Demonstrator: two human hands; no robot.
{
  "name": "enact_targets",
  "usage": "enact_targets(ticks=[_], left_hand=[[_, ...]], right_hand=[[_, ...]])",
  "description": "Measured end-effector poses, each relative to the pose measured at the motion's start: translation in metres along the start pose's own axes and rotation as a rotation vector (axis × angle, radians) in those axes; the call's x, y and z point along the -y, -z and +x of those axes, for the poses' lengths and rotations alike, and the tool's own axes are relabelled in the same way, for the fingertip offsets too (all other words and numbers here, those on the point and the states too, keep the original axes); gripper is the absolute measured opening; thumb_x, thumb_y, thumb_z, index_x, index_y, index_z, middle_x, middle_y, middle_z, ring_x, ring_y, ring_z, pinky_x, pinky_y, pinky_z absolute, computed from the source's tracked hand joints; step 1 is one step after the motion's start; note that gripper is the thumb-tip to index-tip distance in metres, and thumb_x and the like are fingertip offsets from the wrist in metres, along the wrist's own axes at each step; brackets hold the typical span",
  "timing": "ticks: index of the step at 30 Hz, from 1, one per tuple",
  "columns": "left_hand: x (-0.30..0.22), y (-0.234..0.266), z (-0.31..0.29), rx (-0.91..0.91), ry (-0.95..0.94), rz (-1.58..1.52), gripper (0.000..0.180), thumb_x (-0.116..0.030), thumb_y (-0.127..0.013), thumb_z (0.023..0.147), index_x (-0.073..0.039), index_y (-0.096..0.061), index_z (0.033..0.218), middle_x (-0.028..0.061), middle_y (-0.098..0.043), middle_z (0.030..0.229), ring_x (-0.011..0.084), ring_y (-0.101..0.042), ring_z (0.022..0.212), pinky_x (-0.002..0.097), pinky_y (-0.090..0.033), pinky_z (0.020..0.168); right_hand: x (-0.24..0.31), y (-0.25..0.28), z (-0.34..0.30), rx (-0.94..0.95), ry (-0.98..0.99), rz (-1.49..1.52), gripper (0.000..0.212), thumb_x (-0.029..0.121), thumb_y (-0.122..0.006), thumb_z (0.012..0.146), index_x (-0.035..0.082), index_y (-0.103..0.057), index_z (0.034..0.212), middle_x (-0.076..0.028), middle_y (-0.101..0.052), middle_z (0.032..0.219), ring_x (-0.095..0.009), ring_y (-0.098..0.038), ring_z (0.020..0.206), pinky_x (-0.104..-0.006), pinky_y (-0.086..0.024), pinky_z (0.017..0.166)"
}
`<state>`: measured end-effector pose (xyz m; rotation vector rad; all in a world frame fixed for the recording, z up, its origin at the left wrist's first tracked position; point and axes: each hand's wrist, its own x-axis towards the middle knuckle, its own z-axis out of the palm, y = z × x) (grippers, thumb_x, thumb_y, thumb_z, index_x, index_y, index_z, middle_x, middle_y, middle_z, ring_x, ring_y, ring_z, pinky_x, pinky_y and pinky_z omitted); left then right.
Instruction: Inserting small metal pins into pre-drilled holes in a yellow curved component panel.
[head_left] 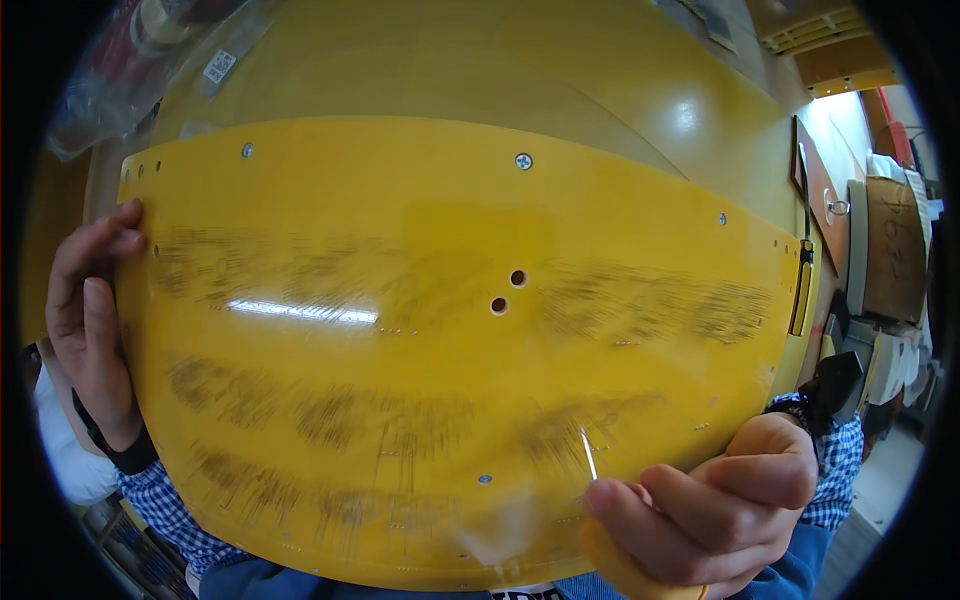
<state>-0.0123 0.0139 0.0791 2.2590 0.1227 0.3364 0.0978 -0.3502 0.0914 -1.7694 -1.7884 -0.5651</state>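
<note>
A large yellow board point(450, 350) fills most of the view, with two round holes near its middle and several screws in its face. Clusters of fine dark strokes point(340, 415), like thin pins or wire ends, run across it in bands. At the board's left edge my left hand point(95, 310) holds on, fingers curled at the rim. Over the lower right part, my right hand point(715, 500) is closed on a thin, bright, needle-like metal rod point(589, 455). The rod's tip points up and left at one dark cluster. My fingers hide its other end.
Beyond the board lies a wide yellowish surface point(430, 60). Clear plastic wrapping point(105, 85) sits at the far left. A yellow and black cutter-like tool point(803, 290) lies by the right edge. Further right stand a cardboard box point(893, 245) and a brown panel with a ring point(822, 185).
</note>
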Motion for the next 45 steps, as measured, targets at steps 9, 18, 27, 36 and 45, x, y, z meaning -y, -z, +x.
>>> enact_targets(ticks=[9, 18, 27, 36, 45], left_hand=[[0.006, 0.003, 0.0, 0.025, -0.008, -0.005, 0.034, -0.023, -0.046, 0.094, -0.001, -0.053, 0.12, 0.0123, -0.06, 0.108, 0.0259, -0.05, 0.119, 0.0368, -0.033, 0.104], [0.004, 0.002, -0.001, 0.012, 0.011, -0.003, 0.033, -0.021, -0.044, 0.095, -0.001, -0.053, 0.121, 0.0137, -0.06, 0.111, 0.0248, -0.049, 0.119, 0.037, -0.033, 0.105], [0.004, 0.003, 0.002, 0.046, -0.028, 0.006, 0.034, -0.022, -0.044, 0.095, -0.003, -0.053, 0.122, 0.0134, -0.059, 0.115, 0.024, -0.048, 0.121, 0.0374, -0.033, 0.105], [0.002, 0.003, 0.002, 0.046, -0.032, 0.069, 0.034, -0.021, -0.043, 0.095, -0.002, -0.052, 0.122, 0.0136, -0.059, 0.115, 0.0238, -0.048, 0.121, 0.0375, -0.033, 0.105], [0.005, 0.008, 0.001, 0.058, 0.006, 0.069, 0.035, -0.023, -0.043, 0.095, -0.003, -0.052, 0.123, 0.0149, -0.058, 0.118, 0.0239, -0.048, 0.121, 0.0363, -0.033, 0.106]], right_hand=[[0.008, 0.009, 0.002, 0.014, -0.258, -0.061, 0.012, 0.011, -0.065, 0.068, 0.021, -0.06, 0.065, 0.016, -0.064, 0.075, 0.0, -0.047, 0.058, -0.0194, -0.026, 0.064], [-0.019, 0.013, 0.003, 0.144, 0.025, 0.032, 0.014, 0.026, -0.062, 0.065, 0.014, -0.064, 0.071, 0.003, -0.069, 0.079, -0.006, -0.058, 0.066, -0.0215, -0.035, 0.064], [-0.014, 0.009, 0.001, 0.011, 0.092, 0.039, 0.016, 0.028, -0.06, 0.065, 0.015, -0.065, 0.071, 0.005, -0.069, 0.076, -0.006, -0.056, 0.06, -0.0215, -0.034, 0.062], [-0.016, 0.009, 0.002, 0.045, 0.068, 0.043, 0.021, 0.033, -0.058, 0.063, 0.015, -0.066, 0.071, 0.005, -0.069, 0.074, -0.004, -0.054, 0.06, -0.0221, -0.033, 0.064], [-0.019, -0.002, -0.03, -0.064, 0.419, -0.216, 0.015, 0.003, -0.053, 0.081, 0.008, -0.068, 0.081, -0.005, -0.066, 0.08, -0.02, -0.059, 0.068, -0.0252, -0.043, 0.061]])
